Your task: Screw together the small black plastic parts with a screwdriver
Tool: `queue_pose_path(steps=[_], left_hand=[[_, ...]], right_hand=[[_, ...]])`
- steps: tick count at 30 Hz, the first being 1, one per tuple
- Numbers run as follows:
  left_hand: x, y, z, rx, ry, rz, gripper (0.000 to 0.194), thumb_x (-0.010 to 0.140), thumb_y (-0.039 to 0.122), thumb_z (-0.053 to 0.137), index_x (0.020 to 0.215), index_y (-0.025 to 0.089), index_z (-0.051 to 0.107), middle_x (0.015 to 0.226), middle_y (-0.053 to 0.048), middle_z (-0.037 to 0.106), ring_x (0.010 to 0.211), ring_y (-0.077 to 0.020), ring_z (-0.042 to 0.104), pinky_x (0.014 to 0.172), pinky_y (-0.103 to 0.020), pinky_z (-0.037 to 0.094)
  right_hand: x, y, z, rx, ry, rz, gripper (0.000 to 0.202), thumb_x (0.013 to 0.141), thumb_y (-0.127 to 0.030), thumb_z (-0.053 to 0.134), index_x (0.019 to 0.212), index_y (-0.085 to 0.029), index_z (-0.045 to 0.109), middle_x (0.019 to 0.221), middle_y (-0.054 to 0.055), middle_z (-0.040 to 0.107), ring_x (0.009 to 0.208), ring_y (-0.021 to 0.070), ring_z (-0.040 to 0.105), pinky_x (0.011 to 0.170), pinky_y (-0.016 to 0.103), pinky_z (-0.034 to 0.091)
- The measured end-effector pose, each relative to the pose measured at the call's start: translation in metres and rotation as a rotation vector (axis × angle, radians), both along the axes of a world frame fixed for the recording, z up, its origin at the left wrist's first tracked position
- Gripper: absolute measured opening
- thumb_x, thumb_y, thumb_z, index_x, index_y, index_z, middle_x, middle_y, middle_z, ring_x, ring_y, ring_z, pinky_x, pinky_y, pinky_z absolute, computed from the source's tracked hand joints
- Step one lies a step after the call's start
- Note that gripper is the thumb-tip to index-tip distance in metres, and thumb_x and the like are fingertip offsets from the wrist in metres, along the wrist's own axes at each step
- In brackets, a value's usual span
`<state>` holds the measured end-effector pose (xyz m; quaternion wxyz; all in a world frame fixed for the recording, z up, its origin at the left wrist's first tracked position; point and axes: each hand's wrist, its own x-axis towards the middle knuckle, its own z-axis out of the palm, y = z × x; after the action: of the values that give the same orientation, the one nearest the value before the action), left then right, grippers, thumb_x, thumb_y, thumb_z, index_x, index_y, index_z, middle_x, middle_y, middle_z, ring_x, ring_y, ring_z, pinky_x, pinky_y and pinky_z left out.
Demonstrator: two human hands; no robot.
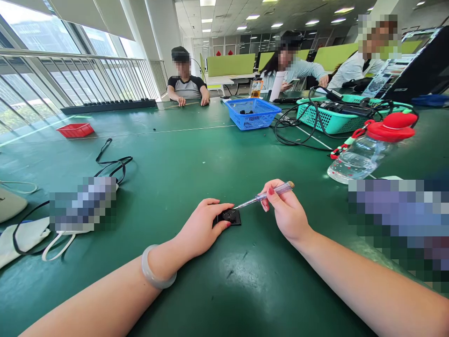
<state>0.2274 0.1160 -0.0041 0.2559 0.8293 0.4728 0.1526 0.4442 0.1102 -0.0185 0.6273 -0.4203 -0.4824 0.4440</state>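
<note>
A small black square part (231, 216) lies on the green table (168, 168), in front of me. My left hand (204, 224) grips it from the left, with thumb at the near edge and fingers at the far edge. A screwdriver (257, 198) with a clear handle is pinched in my right hand (286, 210). Its thin shaft slants down to the left, and the tip is at the far side of the black part, close to my left fingertips. Whether the tip touches the part I cannot tell.
A blue basket (253, 122), a teal basket (326, 125) with cables, and a red-lidded water bottle (365, 157) stand to the back and right. A red tray (76, 131) and black strap (121, 161) lie left. Several people sit across the table.
</note>
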Motion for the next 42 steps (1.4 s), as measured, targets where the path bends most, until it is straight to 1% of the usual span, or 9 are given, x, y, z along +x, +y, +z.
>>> queue_pose_path(steps=[10, 15, 18, 22, 25, 29, 33, 38, 42], left_hand=[[0.0, -0.002, 0.001, -0.015, 0.018, 0.039, 0.041, 0.091, 0.027, 0.061, 0.132, 0.029, 0.064, 0.136, -0.011, 0.059, 0.128, -0.0272, 0.056, 0.113, -0.047, 0.045], [0.001, -0.002, 0.002, 0.007, 0.023, 0.033, 0.04, 0.091, 0.026, 0.062, 0.131, 0.028, 0.065, 0.134, -0.009, 0.062, 0.128, -0.0278, 0.056, 0.112, -0.047, 0.047], [0.001, -0.002, 0.002, 0.004, 0.037, 0.028, 0.041, 0.092, 0.026, 0.061, 0.132, 0.028, 0.064, 0.134, -0.009, 0.062, 0.129, -0.0277, 0.054, 0.112, -0.046, 0.046], [0.001, -0.002, 0.002, 0.017, 0.043, 0.004, 0.04, 0.092, 0.028, 0.061, 0.132, 0.029, 0.064, 0.134, -0.009, 0.062, 0.132, -0.0271, 0.052, 0.112, -0.045, 0.046], [0.0, -0.003, 0.001, 0.041, 0.039, -0.057, 0.04, 0.091, 0.027, 0.063, 0.13, 0.029, 0.065, 0.128, -0.007, 0.066, 0.132, -0.0266, 0.051, 0.111, -0.043, 0.047], [0.0, -0.004, 0.0, 0.061, 0.039, -0.123, 0.04, 0.09, 0.028, 0.064, 0.13, 0.029, 0.064, 0.125, -0.006, 0.068, 0.13, -0.0256, 0.052, 0.111, -0.041, 0.047], [0.0, -0.004, 0.001, 0.062, 0.042, -0.13, 0.04, 0.091, 0.029, 0.064, 0.131, 0.028, 0.064, 0.125, -0.006, 0.068, 0.13, -0.0256, 0.051, 0.11, -0.041, 0.046], [0.0, -0.004, 0.0, 0.055, 0.052, -0.125, 0.041, 0.091, 0.03, 0.063, 0.132, 0.029, 0.063, 0.127, -0.006, 0.067, 0.132, -0.0261, 0.05, 0.111, -0.042, 0.046], [0.0, -0.004, 0.0, 0.054, 0.053, -0.125, 0.041, 0.091, 0.03, 0.062, 0.132, 0.029, 0.063, 0.127, -0.006, 0.067, 0.131, -0.026, 0.051, 0.111, -0.042, 0.046]], right_hand=[[0.003, 0.001, 0.0, 0.026, -0.109, -0.012, 0.045, 0.077, -0.067, 0.069, 0.075, -0.024, 0.058, 0.063, -0.003, 0.053, 0.059, 0.0137, 0.05, 0.061, 0.031, 0.044], [0.004, 0.001, 0.003, 0.06, -0.157, -0.036, 0.042, 0.076, -0.065, 0.072, 0.079, -0.024, 0.062, 0.089, 0.004, 0.069, 0.087, 0.0199, 0.064, 0.084, 0.038, 0.052], [0.003, 0.001, 0.001, 0.02, -0.141, -0.023, 0.041, 0.077, -0.063, 0.072, 0.09, -0.026, 0.061, 0.088, 0.003, 0.073, 0.095, 0.0234, 0.069, 0.095, 0.046, 0.05], [0.003, 0.001, -0.005, 0.025, -0.168, -0.078, 0.052, 0.082, -0.059, 0.069, 0.121, -0.029, 0.052, 0.085, 0.001, 0.074, 0.097, 0.0251, 0.071, 0.103, 0.053, 0.046], [0.002, -0.002, -0.006, 0.074, -0.212, -0.108, 0.062, 0.089, -0.054, 0.065, 0.141, -0.033, 0.038, 0.088, 0.001, 0.073, 0.094, 0.0252, 0.072, 0.103, 0.055, 0.047], [0.0, -0.008, -0.004, 0.16, -0.266, -0.134, 0.07, 0.092, -0.05, 0.061, 0.151, -0.036, 0.025, 0.096, 0.003, 0.073, 0.091, 0.0249, 0.072, 0.1, 0.057, 0.05], [-0.001, -0.011, -0.004, 0.253, -0.285, -0.098, 0.064, 0.097, -0.051, 0.051, 0.153, -0.039, 0.022, 0.111, 0.006, 0.072, 0.091, 0.0245, 0.071, 0.096, 0.057, 0.053], [-0.001, -0.013, -0.004, 0.296, -0.289, -0.058, 0.06, 0.101, -0.044, 0.046, 0.154, -0.041, 0.018, 0.102, 0.003, 0.073, 0.091, 0.0228, 0.07, 0.097, 0.056, 0.053], [0.0, -0.013, -0.004, 0.293, -0.311, -0.069, 0.062, 0.1, -0.044, 0.047, 0.155, -0.041, 0.018, 0.114, 0.005, 0.071, 0.092, 0.0229, 0.071, 0.097, 0.057, 0.053]])
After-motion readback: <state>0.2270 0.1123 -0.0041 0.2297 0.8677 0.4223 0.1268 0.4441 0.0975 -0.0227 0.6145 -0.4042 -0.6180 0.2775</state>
